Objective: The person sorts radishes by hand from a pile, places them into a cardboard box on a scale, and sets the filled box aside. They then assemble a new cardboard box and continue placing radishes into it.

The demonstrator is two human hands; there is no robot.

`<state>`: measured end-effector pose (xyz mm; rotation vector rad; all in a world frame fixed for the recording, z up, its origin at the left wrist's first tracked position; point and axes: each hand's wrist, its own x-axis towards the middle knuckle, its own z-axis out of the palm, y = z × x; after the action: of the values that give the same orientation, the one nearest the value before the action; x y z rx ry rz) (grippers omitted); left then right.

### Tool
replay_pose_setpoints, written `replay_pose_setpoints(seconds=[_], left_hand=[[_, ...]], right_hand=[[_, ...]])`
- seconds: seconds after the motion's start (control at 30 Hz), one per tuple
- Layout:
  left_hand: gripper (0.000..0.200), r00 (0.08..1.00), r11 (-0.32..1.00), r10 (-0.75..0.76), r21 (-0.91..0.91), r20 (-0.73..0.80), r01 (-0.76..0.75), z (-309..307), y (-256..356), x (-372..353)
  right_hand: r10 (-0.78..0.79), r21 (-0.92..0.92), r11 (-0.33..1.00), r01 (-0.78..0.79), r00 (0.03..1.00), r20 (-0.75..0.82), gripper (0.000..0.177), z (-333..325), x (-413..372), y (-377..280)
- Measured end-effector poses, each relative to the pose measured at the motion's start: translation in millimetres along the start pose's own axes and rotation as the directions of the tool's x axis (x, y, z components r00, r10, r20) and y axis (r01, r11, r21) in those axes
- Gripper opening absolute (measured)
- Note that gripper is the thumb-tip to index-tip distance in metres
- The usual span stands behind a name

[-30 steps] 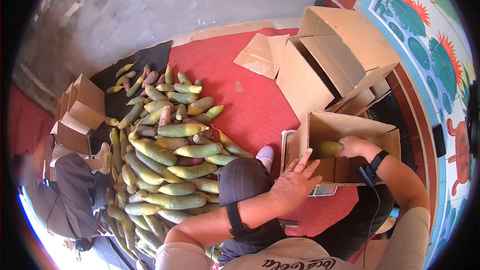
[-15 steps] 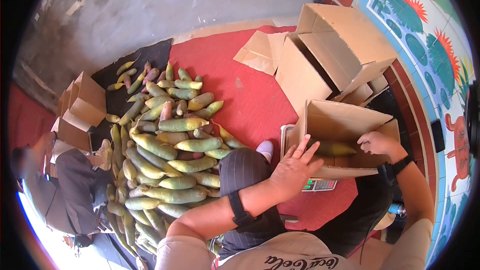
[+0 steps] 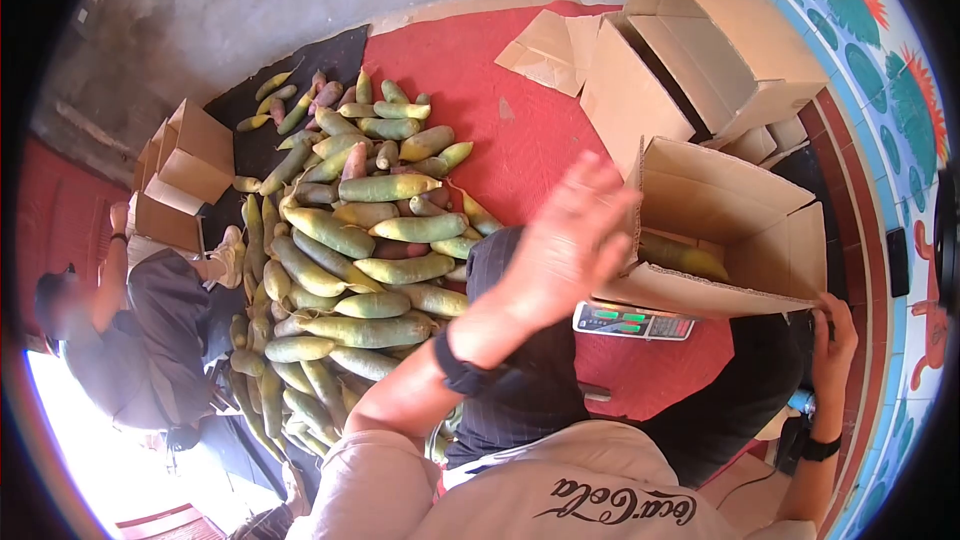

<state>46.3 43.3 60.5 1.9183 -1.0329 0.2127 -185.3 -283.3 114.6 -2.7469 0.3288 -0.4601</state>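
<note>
An open cardboard box stands on a digital scale, whose lit green display faces me. Inside it lies a green radish, partly hidden by the near wall. My left hand, smeared by motion, is beside the box's left edge with its fingers spread and nothing in them. At the near right corner, the fingers of my right hand grip the box's edge. To the left of my knee, a large heap of green radishes covers the floor.
More open cardboard boxes stand behind the box at the right. On the far left a person sits by other boxes. A red mat lies beside the heap, and a painted tile wall runs along the right.
My right hand has come out of the box to its near right corner. My left hand has moved left, off the box's near edge. More of the scale shows; the view has shifted.
</note>
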Motion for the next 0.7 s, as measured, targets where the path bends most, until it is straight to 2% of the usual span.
replay_pose_setpoints(seconds=[0.07, 0.13, 0.2, 0.23, 0.27, 0.3, 0.37, 0.43, 0.47, 0.5, 0.53, 0.57, 0.7], left_hand=[[0.038, 0.988, 0.983, -0.115, 0.131, -0.100, 0.127, -36, -17, -7], [0.033, 0.939, 0.949, -0.270, 0.103, -0.214, 0.297, -58, -55, -32], [0.029, 0.897, 0.877, -0.372, 0.228, -0.238, 0.424, -73, -105, -72], [0.028, 0.838, 0.808, -0.517, 0.225, -0.174, 0.545, -81, -130, -95], [0.029, 0.815, 0.747, -0.554, 0.331, -0.167, 0.576, -82, -165, -125], [0.032, 0.814, 0.720, -0.568, 0.404, -0.124, 0.564, -86, -187, -147], [0.040, 0.754, 0.626, -0.647, 0.486, -0.114, 0.610, -86, -236, -190], [0.049, 0.700, 0.471, -0.705, 0.663, -0.113, 0.582, -84, -265, -219], [0.061, 0.563, 0.386, -0.826, 0.700, -0.028, 0.601, -85, -275, -230], [0.068, 0.420, 0.293, -0.907, 0.720, 0.001, 0.630, -83, -278, -235], [0.073, 0.353, 0.277, -0.933, 0.769, 0.071, 0.576, -81, -290, -249], [0.075, 0.234, 0.210, -0.969, 0.779, 0.083, 0.592, -78, -284, -245], [0.076, 0.309, 0.207, -0.949, 0.870, 0.067, 0.447, -71, -274, -243]], right_hand=[[0.152, -0.001, 0.988, -0.154, 0.976, -0.155, 0.021, -1, -23, 26], [0.177, -0.016, 0.983, -0.183, 0.968, -0.177, 0.020, -1, -46, 53], [0.235, -0.079, 0.962, -0.263, 0.937, -0.257, 0.019, 5, -63, 73], [0.238, -0.077, 0.961, -0.266, 0.935, -0.262, 0.019, 10, -68, 81], [0.261, -0.108, 0.949, -0.297, 0.930, -0.259, 0.019, 13, -75, 87], [0.286, -0.139, 0.934, -0.328, 0.923, -0.257, 0.019, 18, -81, 93], [0.293, -0.131, 0.932, -0.337, 0.916, -0.274, 0.019, 30, -88, 106], [0.326, -0.101, 0.928, -0.360, 0.912, -0.248, 0.019, 36, -91, 104], [0.360, -0.088, 0.917, -0.390, 0.902, -0.239, 0.018, 41, -88, 97], [0.293, -0.122, 0.936, -0.329, 0.925, -0.241, 0.017, 44, -85, 92], [0.226, -0.158, 0.951, -0.267, 0.945, -0.239, 0.016, 47, -84, 88], [0.297, -0.126, 0.936, -0.330, 0.929, -0.222, 0.014, 50, -84, 87], [0.227, -0.160, 0.947, -0.277, 0.935, -0.273, 0.015, 55, -79, 82]])
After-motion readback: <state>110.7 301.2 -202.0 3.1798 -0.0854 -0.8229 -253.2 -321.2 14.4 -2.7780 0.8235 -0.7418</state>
